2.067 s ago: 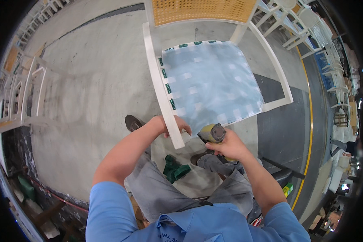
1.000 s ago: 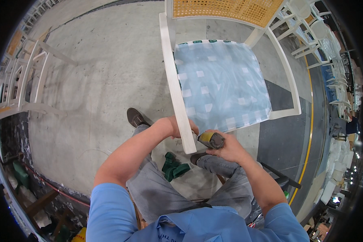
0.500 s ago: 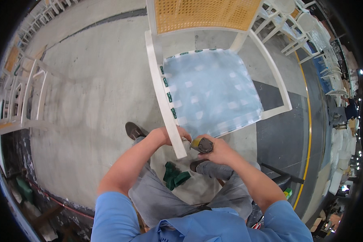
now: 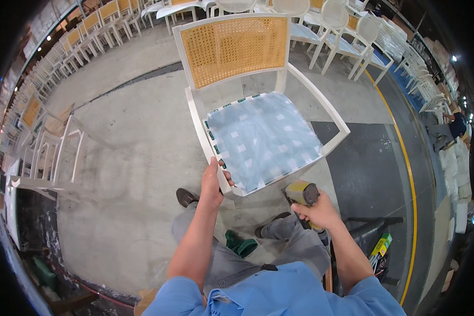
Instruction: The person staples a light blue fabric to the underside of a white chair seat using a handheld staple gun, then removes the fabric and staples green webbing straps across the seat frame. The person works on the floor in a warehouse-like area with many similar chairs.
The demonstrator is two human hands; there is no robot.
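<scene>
A white armchair (image 4: pixel 197 113) with a woven cane back (image 4: pixel 234 48) stands before me, turned slightly. Pale blue sheeting with white squares covers its seat (image 4: pixel 263 139), and green tabs line the left and far edges. My left hand (image 4: pixel 213 184) is closed round the near end of the chair's left armrest, the thumb on top and the fingertips on the inner side. To the right of the seat's front corner, my right hand (image 4: pixel 319 212) grips a yellow and dark pistol-shaped power tool (image 4: pixel 303 194), apart from the chair. The tool's front end is hard to make out.
A dark green bundle (image 4: pixel 240 244) lies on the floor between my feet. At left stands a white chair frame (image 4: pixel 71 152); rows of chairs (image 4: pixel 97 23) line the back. Low on the right are a black bench-like thing (image 4: pixel 366 229) and a green-yellow box (image 4: pixel 383 243).
My right hand has drawn the power tool away from the chair's front corner to the right. My left hand has shifted onto the armrest's end. The view has tilted up, showing more chairs behind.
</scene>
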